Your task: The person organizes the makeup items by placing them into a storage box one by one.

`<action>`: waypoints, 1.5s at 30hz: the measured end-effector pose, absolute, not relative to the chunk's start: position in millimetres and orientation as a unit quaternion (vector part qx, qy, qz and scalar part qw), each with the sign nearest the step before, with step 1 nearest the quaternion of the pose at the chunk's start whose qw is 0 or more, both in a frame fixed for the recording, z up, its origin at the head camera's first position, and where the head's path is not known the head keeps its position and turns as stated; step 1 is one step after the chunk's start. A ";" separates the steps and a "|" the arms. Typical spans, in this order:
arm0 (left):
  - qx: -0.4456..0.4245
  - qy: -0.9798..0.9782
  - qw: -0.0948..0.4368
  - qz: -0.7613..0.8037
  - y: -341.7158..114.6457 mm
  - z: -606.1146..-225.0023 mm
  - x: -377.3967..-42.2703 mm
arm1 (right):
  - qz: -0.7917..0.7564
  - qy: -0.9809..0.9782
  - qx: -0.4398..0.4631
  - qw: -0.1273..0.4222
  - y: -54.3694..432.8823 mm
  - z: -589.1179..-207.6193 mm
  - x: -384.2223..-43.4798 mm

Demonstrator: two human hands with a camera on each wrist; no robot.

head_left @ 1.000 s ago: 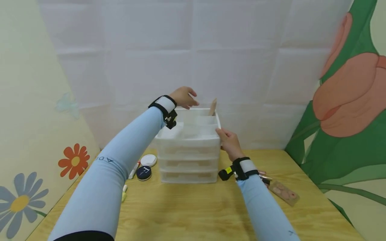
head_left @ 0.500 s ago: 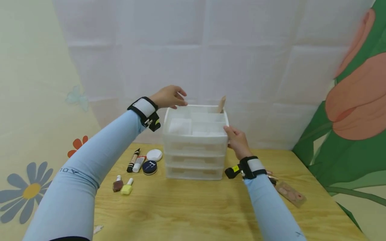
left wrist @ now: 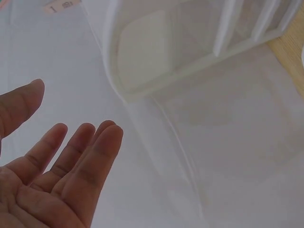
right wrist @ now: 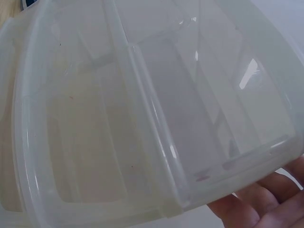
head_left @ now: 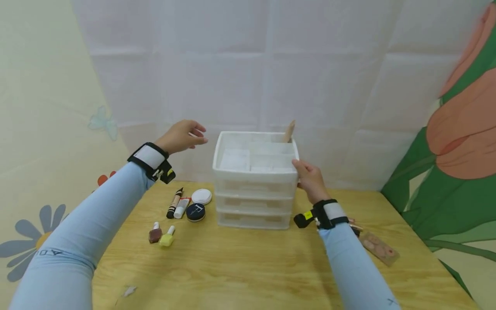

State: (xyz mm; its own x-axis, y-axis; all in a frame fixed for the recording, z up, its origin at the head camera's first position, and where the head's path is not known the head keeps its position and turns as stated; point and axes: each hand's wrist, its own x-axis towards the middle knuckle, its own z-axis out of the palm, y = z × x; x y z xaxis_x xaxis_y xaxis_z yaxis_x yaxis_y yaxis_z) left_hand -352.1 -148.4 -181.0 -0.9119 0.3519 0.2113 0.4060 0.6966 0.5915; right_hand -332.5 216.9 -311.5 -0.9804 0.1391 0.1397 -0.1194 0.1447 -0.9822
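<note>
Left fingers [left wrist: 95, 161] apart | right fingers [right wrist: 237, 209] apparently gripping 1 drawer unit [head_left: 253, 184] | 2 small bottles [head_left: 166, 240]

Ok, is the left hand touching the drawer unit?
No, the left hand hangs in the air beside the drawer unit, with a clear gap between them.

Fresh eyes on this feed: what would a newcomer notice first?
The white drawer unit mid-table, its right side held by the right hand, a tan stick poking up at its back right. Next, the big coral tulip at the far right. Then the left hand, in the air left of the unit.
</note>
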 end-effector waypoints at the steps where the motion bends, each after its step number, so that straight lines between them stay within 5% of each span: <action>1: -0.201 -0.922 0.039 -0.329 -152.4 -184.0 -352.0 | 0.654 -0.750 -0.007 0.099 217.4 -310.9 -332.1; 30: -0.074 -0.950 -0.081 -0.294 -225.3 -320.1 -387.7 | 0.640 -0.763 -0.026 0.093 231.9 -310.1 -314.9; 45: -0.015 -0.968 -0.090 -0.235 -224.2 -370.3 -399.1 | 0.643 -0.759 -0.013 0.096 237.4 -312.6 -305.6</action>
State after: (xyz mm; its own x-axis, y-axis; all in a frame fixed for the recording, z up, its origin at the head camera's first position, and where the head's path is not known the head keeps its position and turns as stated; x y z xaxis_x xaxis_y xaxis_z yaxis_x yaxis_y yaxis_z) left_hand -399.1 -224.2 -370.3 -0.9835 0.0711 -0.1667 -0.0133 0.8891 0.4576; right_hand -305.6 237.4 -312.6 -0.9811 0.1436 0.1295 -0.1041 0.1720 -0.9796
